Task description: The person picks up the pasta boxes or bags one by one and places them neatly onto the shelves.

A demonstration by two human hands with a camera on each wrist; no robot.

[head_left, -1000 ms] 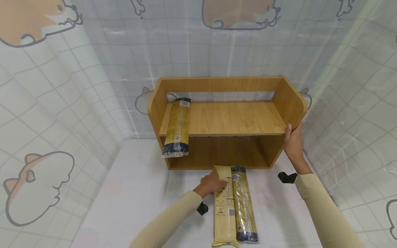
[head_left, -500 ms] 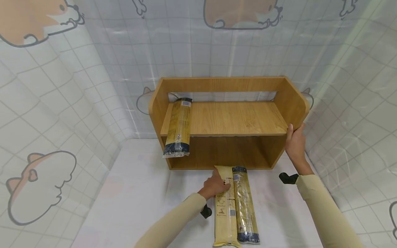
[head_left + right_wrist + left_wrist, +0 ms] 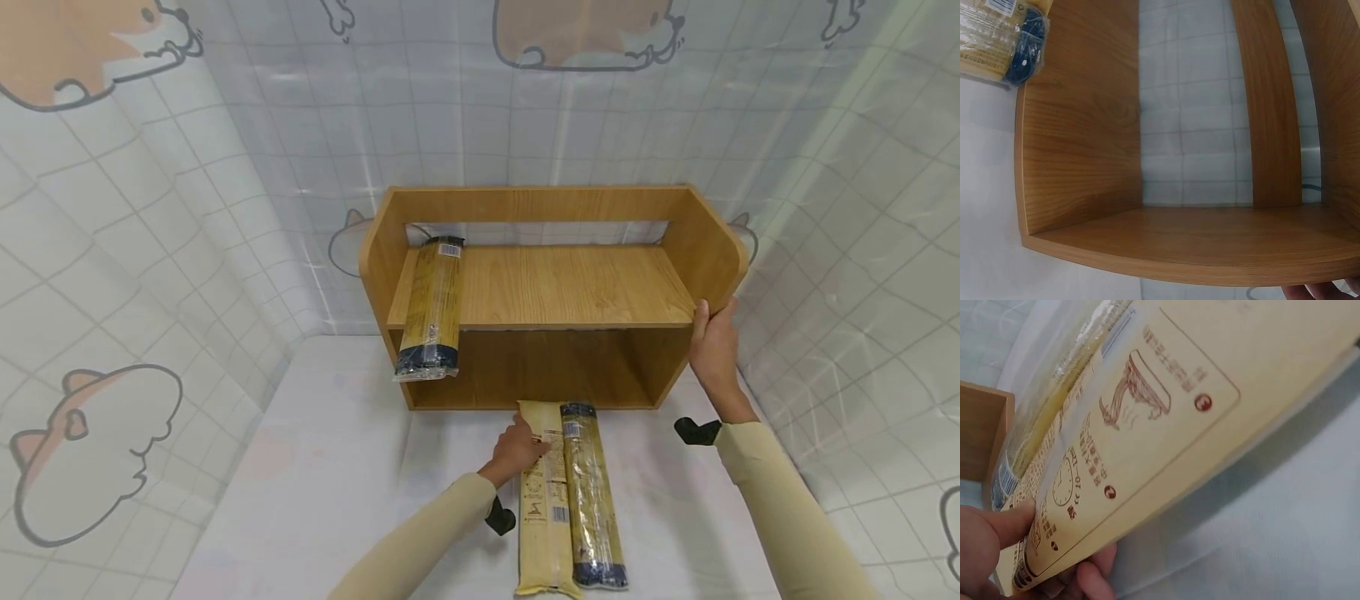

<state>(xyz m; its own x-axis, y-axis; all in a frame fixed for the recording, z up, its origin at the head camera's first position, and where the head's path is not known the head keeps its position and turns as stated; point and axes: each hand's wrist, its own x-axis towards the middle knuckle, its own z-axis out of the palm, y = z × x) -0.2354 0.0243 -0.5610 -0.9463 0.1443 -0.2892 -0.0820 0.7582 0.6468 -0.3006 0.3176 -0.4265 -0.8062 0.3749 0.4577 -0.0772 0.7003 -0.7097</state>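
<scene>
A cream noodle packet point(image 3: 546, 533), printed with cooking steps, lies lengthwise before the wooden shelf point(image 3: 570, 283). My left hand point(image 3: 516, 450) pinches its left edge near the far end. In the left wrist view the thumb point(image 3: 1013, 525) is on top and curled fingers point(image 3: 1094, 575) are underneath. Alongside on the right lies a gold packet with navy ends point(image 3: 592, 500). A second gold packet point(image 3: 431, 308) rests on the upper shelf board at the left, its near end jutting over the front edge. My right hand point(image 3: 714, 350) grips the shelf's right side panel.
Below the upper board is an open lower compartment point(image 3: 555, 367). The shelf stands on a white-covered table point(image 3: 337, 467) against the back wall. Sheets with a grid pattern and cartoon dogs point(image 3: 97, 450) enclose the back and both sides.
My left hand shifts slightly along the cream noodle packet's left edge, and its thumb moves a little. The packets, the shelf and my right hand keep their places.
</scene>
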